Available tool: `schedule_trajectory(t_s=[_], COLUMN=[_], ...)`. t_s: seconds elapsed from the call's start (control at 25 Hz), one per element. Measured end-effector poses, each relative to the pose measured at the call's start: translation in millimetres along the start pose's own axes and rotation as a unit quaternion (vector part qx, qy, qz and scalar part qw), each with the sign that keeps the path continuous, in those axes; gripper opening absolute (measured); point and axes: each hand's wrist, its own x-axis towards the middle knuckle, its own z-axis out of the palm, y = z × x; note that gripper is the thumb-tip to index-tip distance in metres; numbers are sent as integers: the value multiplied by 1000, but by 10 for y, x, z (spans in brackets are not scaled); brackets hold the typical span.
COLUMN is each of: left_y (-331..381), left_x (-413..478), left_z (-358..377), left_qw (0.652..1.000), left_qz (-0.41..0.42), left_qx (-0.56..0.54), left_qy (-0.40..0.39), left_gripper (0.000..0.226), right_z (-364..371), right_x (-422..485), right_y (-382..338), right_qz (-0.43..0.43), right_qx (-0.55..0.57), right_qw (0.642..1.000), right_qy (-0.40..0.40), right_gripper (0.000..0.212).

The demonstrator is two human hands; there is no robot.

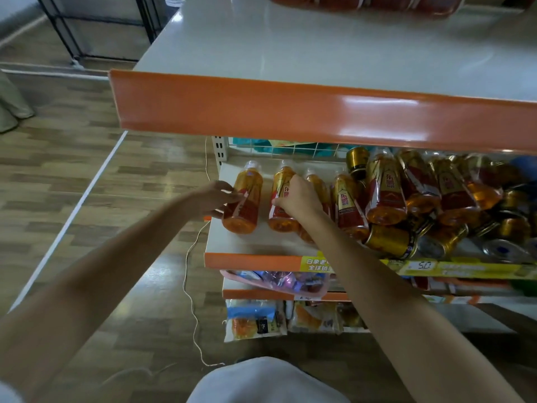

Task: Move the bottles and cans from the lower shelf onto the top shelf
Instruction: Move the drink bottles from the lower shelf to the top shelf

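White cloth (261, 382): 6 o'clock.
Left hand (215, 199): fingers grasping end bottle (244, 207), lower shelf's (261, 242) 9 o'clock side.
Right hand (296, 199): fingers grasping neighbouring bottle (280, 219).

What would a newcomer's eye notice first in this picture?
The left hand grips the leftmost orange plastic bottle lying on the lower shelf; the right hand grips the next orange bottle beside it. Right of them, gold metal cans and more bottles lie heaped. Above runs the glossy orange front strip of the white top shelf.
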Motion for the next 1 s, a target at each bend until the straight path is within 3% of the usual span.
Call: schedule_trajectory(t_s=[0.12, 0.28, 0.4, 0.6, 0.8, 1.0], left_y=[-44, -61, -43, -11, 31, 39], left_x=[-25, -4, 40, 180, 158, 219], left_z=[-42, -80, -39, 48, -49, -66], left_qw=[1000, 998, 999, 993, 996, 997], left_qz=[-2, -14, -14, -25, -69, -69], left_qx=[-23, -50, -32, 5, -10, 30], left_qy=[-20, -20, 30, 112, 54, 34], left_gripper=[54, 45, 34, 43, 62, 47], right_z=[21, 101, 135, 179, 197, 173], right_x=[15, 50, 45, 101, 209, 331], right_y=[-7, 19, 10, -18, -48, -84], right_qz=[5, 13, 6, 15, 21, 58], right_qx=[12, 34, 46, 82, 108, 105], right_qw=[1000, 999, 999, 997, 994, 993], right_qy=[7, 11, 8, -4, -27, -17], right_gripper=[46, 59, 65, 73, 77, 82])
